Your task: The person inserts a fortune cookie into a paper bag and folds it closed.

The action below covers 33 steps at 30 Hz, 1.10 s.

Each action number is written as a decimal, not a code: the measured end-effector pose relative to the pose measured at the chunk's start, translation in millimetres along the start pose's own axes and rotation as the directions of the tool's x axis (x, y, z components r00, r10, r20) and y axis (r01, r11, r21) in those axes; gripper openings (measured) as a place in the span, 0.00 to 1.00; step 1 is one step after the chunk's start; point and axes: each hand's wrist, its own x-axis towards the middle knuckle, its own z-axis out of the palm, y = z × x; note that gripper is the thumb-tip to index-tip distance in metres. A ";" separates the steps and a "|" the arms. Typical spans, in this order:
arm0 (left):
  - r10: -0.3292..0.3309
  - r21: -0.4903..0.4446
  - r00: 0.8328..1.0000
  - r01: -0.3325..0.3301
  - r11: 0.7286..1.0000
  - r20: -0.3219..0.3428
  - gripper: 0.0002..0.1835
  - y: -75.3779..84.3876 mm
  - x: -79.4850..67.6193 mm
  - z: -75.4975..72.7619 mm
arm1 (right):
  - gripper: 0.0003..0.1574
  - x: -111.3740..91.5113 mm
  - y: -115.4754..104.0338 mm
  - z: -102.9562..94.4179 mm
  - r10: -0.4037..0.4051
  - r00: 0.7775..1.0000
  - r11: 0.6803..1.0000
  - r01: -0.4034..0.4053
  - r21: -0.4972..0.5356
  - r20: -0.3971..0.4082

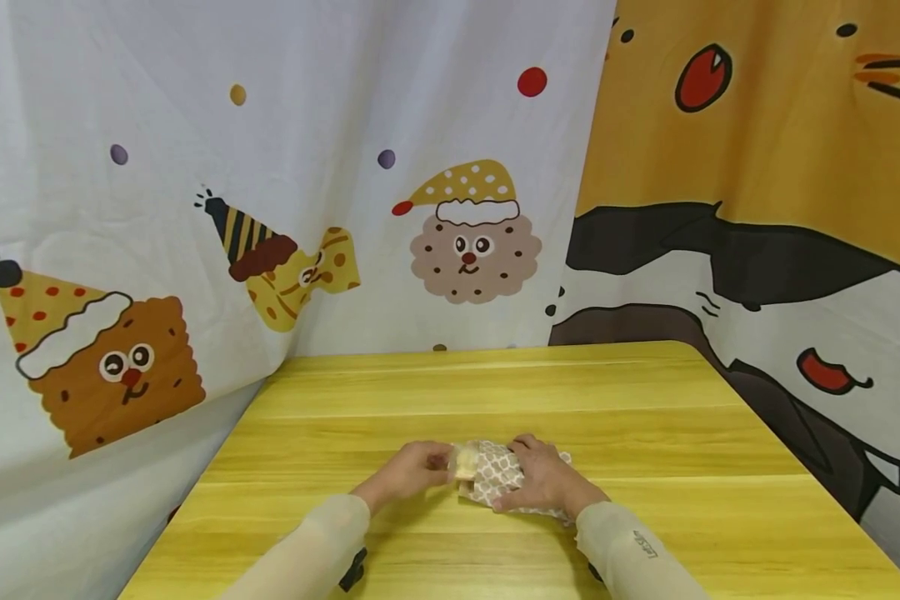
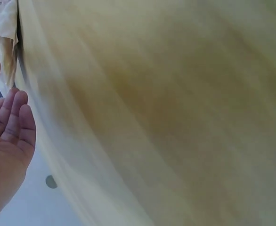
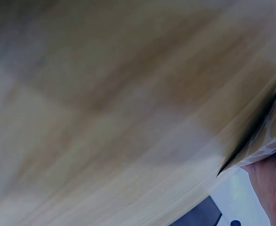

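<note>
A tan paper bag (image 1: 498,475) with a white honeycomb pattern lies on the table, its mouth turned left. A pale yellow piece (image 1: 467,460) in what looks like clear wrap sits at that mouth, partly inside. My left hand (image 1: 420,468) pinches the left end of this wrapped piece; its kind cannot be told. In the left wrist view the left hand (image 2: 8,141) has bent fingers beside the bag's end. My right hand (image 1: 543,479) grips the bag from above, thumb on the near side and fingers on the far side. In the right wrist view, the bag (image 3: 274,127) hides most of that hand.
The yellow wood-grain table (image 1: 450,392) extends around both hands. Behind it hangs a white curtain (image 1: 330,108) with cartoon biscuits, and an orange, black and white cartoon cloth (image 1: 660,158) hangs at the right.
</note>
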 end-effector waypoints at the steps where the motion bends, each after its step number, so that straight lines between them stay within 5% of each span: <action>1: 0.002 -0.003 1.000 -0.002 1.000 -0.005 0.25 1.0 1.9 1.0 | 0.72 0.2 0.1 -0.1 0.000 1.000 1.000 0.000 -0.001 -0.002; 9: 0.034 0.002 0.999 -0.034 0.999 -0.004 0.25 8.7 11.3 7.1 | 0.71 1.7 0.4 0.6 0.004 1.000 1.000 -0.004 0.008 -0.021; 23: 0.025 -0.004 0.999 -0.025 1.000 -0.020 0.20 6.0 5.8 7.3 | 0.71 2.6 -1.7 0.7 0.028 0.999 0.999 -0.028 0.023 -0.025; 33: 0.089 0.006 0.996 -0.089 0.996 -0.009 0.17 17.3 14.9 16.5 | 0.71 1.8 -5.0 0.5 0.028 0.999 0.998 -0.025 0.054 -0.046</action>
